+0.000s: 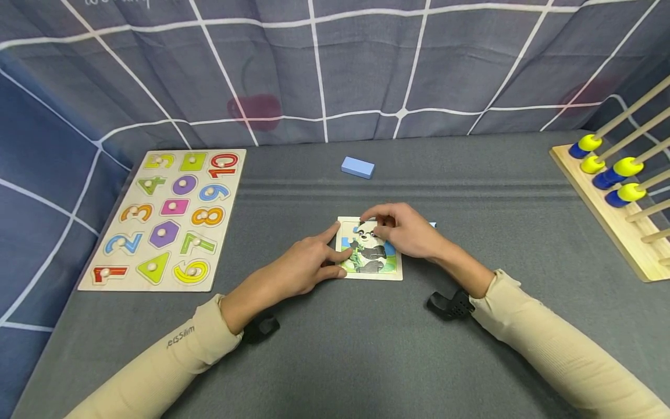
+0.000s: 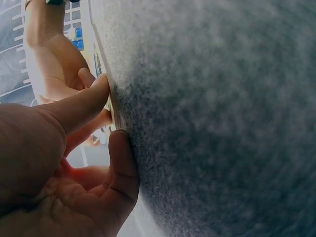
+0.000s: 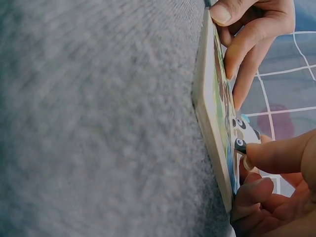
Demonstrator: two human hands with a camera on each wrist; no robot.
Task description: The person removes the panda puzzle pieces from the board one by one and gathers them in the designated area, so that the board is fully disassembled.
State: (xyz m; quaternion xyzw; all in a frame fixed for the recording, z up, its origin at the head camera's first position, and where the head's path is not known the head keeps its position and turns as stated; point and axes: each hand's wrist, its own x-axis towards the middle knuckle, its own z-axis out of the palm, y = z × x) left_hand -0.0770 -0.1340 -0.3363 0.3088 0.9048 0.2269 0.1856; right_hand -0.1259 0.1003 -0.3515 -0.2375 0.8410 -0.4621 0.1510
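A small wooden panda jigsaw board (image 1: 374, 277) lies flat on the grey table. My left hand (image 1: 299, 263) spreads over its left side, with the index finger at the upper corner, the thumb at the lower corner and another finger resting on the picture. Over the upper part, my right hand (image 1: 410, 231) pinches the panda-head puzzle piece (image 3: 251, 134) between thumb and fingers. In the right wrist view that piece tilts up from the board. The panda's body and green leaves show below it. Part of the board's upper right is hidden by the right hand.
A blue block (image 1: 358, 167) lies behind the board. Beside the right hand, a bit of something blue (image 1: 432, 224) peeks out. A number-and-shape peg puzzle (image 1: 175, 276) lies at left; a wooden bead rack (image 1: 612, 215) stands at right. A gridded cloth (image 1: 356, 70) hangs behind.
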